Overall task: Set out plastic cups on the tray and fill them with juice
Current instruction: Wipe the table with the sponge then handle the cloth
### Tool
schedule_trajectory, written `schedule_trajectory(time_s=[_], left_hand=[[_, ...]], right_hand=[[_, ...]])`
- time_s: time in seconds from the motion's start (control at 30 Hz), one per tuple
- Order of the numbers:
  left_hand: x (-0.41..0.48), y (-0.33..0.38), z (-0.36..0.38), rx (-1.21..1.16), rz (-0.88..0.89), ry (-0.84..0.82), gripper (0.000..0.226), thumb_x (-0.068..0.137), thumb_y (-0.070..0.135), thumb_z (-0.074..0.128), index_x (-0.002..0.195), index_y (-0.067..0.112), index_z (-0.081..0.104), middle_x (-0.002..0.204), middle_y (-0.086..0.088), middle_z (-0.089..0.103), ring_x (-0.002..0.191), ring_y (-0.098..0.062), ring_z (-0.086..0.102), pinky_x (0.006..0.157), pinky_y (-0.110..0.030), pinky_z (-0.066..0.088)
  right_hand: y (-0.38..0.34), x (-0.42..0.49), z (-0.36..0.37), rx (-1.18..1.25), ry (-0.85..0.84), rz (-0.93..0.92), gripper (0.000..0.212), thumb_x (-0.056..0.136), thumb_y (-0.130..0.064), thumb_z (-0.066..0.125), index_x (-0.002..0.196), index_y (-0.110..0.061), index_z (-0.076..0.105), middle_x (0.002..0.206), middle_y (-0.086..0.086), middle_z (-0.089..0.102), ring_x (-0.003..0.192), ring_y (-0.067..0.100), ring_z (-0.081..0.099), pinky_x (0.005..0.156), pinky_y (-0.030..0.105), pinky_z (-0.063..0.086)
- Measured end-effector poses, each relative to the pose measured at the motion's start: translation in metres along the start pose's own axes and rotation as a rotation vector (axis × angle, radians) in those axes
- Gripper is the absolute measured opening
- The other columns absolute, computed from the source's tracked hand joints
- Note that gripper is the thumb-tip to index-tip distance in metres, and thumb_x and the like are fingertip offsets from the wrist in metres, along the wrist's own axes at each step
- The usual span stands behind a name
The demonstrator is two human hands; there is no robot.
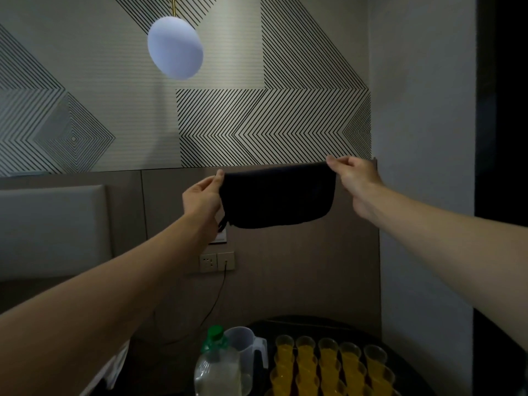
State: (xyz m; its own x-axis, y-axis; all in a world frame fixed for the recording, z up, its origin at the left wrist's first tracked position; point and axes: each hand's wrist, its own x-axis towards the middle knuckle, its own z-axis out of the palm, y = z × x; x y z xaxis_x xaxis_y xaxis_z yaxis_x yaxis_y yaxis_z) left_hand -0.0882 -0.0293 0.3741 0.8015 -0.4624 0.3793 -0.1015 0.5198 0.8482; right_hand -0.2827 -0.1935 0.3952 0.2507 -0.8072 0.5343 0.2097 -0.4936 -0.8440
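Both arms are raised in front of the wall. My left hand (203, 199) pinches the left upper corner of a dark cloth (278, 195), and my right hand (355, 178) pinches its right upper corner. The cloth hangs stretched between them, well above the table. At the bottom of the view, several clear plastic cups (328, 364) holding orange juice stand in rows on a dark tray (400, 361). Left of them stand a clear measuring jug (243, 344) and a clear plastic bottle (215, 367) with a green cap.
A round white pendant lamp (175, 47) hangs upper left. Wall sockets (217, 261) with a cable plugged in sit on the brown panel below the cloth. A padded headboard (51, 230) is at the left. A wall corner (374, 224) rises at the right.
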Motion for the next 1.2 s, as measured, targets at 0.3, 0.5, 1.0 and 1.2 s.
schedule_trajectory(time_s=[0.3,0.5,1.0,1.2], left_hand=[[-0.006,-0.017,-0.007,0.122,-0.033,-0.082,0.028,0.099,0.029,0.063,0.081,0.008,0.057,0.094,-0.012,0.062,0.088,-0.022,0.063,0.081,-0.041,0.06],[-0.029,-0.025,-0.024,0.067,-0.478,-0.528,0.065,0.087,0.053,0.061,0.133,0.007,0.053,0.103,-0.015,0.066,0.081,-0.027,0.068,0.065,-0.033,0.058],[-0.054,-0.023,0.011,-0.058,-0.306,-0.923,0.039,0.092,0.006,0.065,0.129,-0.003,0.055,0.113,-0.017,0.068,0.092,-0.025,0.071,0.072,-0.031,0.061],[-0.044,-0.022,0.014,-0.235,-0.17,-0.661,0.021,0.088,0.01,0.067,0.103,0.011,0.052,0.094,-0.011,0.063,0.081,-0.021,0.066,0.062,-0.028,0.061]], right_hand=[[-0.008,0.004,0.01,-0.129,0.102,-0.177,0.021,0.097,-0.035,0.067,0.092,-0.017,0.058,0.088,-0.003,0.062,0.079,0.009,0.056,0.061,0.021,0.042],[-0.027,0.001,0.024,-0.227,-0.023,-0.301,0.027,0.094,-0.036,0.071,0.086,-0.018,0.053,0.084,-0.004,0.06,0.076,0.007,0.055,0.059,0.019,0.042],[-0.016,-0.008,0.029,-0.318,-0.321,-0.064,0.035,0.09,-0.037,0.076,0.11,-0.011,0.064,0.096,0.003,0.066,0.083,0.014,0.061,0.063,0.025,0.051],[-0.001,-0.01,0.016,-0.46,-0.308,0.599,0.087,0.097,-0.076,0.026,0.104,0.002,0.064,0.088,0.017,0.07,0.078,0.028,0.067,0.073,0.039,0.058]])
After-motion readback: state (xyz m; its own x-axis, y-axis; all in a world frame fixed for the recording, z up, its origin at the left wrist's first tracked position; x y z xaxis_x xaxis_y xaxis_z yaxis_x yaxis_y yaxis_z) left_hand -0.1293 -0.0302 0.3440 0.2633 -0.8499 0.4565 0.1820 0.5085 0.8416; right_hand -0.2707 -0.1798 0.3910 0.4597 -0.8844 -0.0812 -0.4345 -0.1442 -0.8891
